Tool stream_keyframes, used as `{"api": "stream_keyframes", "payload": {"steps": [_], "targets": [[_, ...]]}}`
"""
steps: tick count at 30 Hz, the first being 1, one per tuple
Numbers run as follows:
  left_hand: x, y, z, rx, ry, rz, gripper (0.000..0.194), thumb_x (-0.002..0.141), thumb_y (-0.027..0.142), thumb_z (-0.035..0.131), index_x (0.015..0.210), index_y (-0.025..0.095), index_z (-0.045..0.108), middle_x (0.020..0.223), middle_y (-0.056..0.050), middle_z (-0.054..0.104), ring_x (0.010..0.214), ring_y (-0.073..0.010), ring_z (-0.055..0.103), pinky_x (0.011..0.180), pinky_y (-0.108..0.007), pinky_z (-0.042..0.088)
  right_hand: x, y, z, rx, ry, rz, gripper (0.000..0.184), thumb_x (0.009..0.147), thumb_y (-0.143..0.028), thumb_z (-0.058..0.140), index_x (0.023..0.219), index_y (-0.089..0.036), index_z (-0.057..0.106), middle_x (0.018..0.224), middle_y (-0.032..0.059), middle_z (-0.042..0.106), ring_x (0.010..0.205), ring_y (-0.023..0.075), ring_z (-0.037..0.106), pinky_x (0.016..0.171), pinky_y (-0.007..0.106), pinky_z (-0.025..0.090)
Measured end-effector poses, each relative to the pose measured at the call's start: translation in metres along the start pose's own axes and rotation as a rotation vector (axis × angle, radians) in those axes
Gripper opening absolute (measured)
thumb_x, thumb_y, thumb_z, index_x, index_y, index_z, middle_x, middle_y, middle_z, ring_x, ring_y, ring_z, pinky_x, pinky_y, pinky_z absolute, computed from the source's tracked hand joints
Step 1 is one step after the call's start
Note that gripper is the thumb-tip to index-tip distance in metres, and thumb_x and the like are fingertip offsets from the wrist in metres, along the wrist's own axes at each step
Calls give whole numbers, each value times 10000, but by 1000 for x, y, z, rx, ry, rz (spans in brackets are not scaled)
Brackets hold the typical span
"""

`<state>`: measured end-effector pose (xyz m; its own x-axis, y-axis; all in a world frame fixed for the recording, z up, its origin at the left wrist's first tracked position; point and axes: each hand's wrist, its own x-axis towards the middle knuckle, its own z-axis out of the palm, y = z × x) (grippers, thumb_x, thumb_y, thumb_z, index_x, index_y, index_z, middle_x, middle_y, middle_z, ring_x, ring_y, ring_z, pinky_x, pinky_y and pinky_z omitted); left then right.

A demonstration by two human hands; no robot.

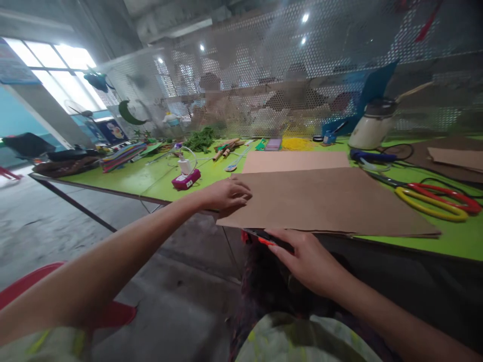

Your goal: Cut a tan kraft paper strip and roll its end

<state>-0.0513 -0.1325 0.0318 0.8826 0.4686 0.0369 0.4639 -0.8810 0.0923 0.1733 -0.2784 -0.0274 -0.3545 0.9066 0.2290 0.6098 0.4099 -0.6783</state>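
Grip of the right hand (pixel 306 257) is clamped on a dark, slim tool (pixel 278 242) with an orange-red part, probably a cutter, low at the near edge of a large brown sheet (pixel 320 201). The tool's long axis runs left to right, its thin end pointing left; whether it touches the sheet cannot be told. The left hand (pixel 228 195) holds nothing: its fingers lie loosely together over the sheet's left end, pointing right, seemingly to steady it. The sheet's long axis follows the near side of the table (pixel 158 177), which it overhangs, perhaps so that its edge stays within reach. Just beyond lies a paler sheet (pixel 296 161), partly covered. To the right, scissors (pixel 433 203) point their blades far left, their red and yellow handles turned toward the near right. Well left sits a magenta socket block (pixel 186 179) bearing a white plug (pixel 184 166).
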Motion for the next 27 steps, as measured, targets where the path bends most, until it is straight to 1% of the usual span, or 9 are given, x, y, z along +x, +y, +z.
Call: {"api": "stream_keyframes", "payload": {"steps": [2,4,6,9,16,22,27], "targets": [[-12,-4,7,25,8,-22,333,894,347,429,1119,174,604,1190,-104,578,1086,-195,517,947,-322,345,-1,2,-3,-5,-7,-10,313,847,-278,501,1139,-256,612,1093,32,664,978,215,614,896,363,446],[-20,-5,16,53,32,-45,346,906,339,409,1166,179,572,1236,-108,547,1127,-200,493,974,-349,306,0,3,-4,-5,-11,-19,318,842,-275,508,1141,-249,612,1109,31,657,997,214,607,906,363,443],[-25,-5,25,79,69,-45,363,924,323,369,1223,187,525,1275,-105,521,1175,-199,458,994,-364,270,0,4,-5,-1,-17,-17,321,839,-275,512,1144,-247,610,1121,27,652,1011,209,602,913,362,442],[-27,-4,34,105,116,-44,376,941,312,322,1258,191,486,1304,-95,501,1200,-185,438,989,-359,262,1,3,-5,3,-34,-5,326,839,-273,512,1149,-244,607,1124,26,651,1020,205,600,917,362,444],[-28,-3,36,124,113,-56,370,948,305,301,1243,202,500,1317,-83,491,1188,-179,450,966,-358,272,-3,7,-6,5,-39,-68,341,842,-261,518,1176,-262,585,1160,21,631,1066,192,574,950,345,421],[-28,-3,37,116,128,-54,372,949,294,300,1255,201,488,1314,-87,494,1183,-183,455,956,-362,277,-4,9,-2,-70,-30,-86,346,848,-241,506,1187,-259,573,1144,35,634,1029,200,582,917,352,434],[-28,-5,39,118,137,-50,375,947,293,302,1257,195,489,1304,-91,502,1176,-184,459,971,-364,274,-1,3,2,-95,-36,-71,342,856,-261,497,1191,-266,566,1103,40,644,976,207,597,871,351,454]]}}
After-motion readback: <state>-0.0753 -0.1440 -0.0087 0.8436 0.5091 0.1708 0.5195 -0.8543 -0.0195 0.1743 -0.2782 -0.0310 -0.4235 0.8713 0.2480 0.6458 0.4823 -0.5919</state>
